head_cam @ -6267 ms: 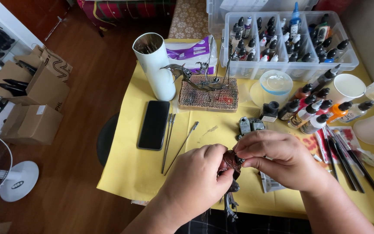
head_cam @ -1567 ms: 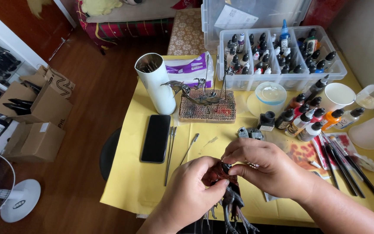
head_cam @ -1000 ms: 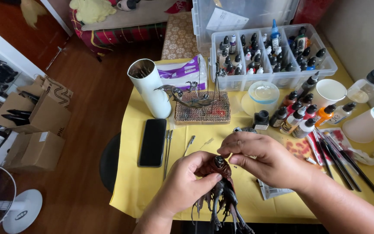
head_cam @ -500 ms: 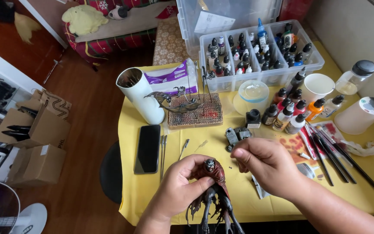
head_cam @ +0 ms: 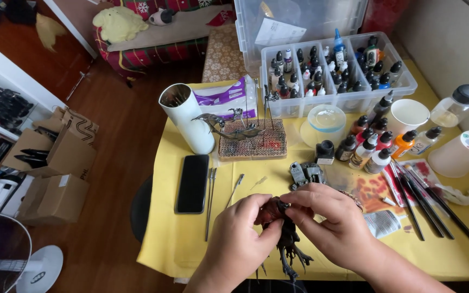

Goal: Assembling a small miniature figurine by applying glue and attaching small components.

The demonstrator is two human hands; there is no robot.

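My left hand (head_cam: 241,234) and my right hand (head_cam: 332,222) meet over the near part of the yellow table (head_cam: 180,239). Both grip a dark, spiky model figure (head_cam: 287,247) with reddish upper parts; its thin claws hang down between my wrists. My right thumb and forefinger pinch its top near my left fingertips. A small grey model part (head_cam: 306,173) lies just beyond my hands.
A black phone (head_cam: 192,183), thin metal tools (head_cam: 210,201), a white tube cup (head_cam: 187,123), a cork block with a winged model (head_cam: 251,138), several paint bottles (head_cam: 373,146), a clear bottle tray (head_cam: 332,70), brushes (head_cam: 424,201), a stained paper palette (head_cam: 373,190). Boxes (head_cam: 55,179) and a fan (head_cam: 1,260) stand on the floor.
The view has tilted so the table sits lower and nearer. My hands have stayed on the figure, turning it slightly, and my right fingers now pinch its top.
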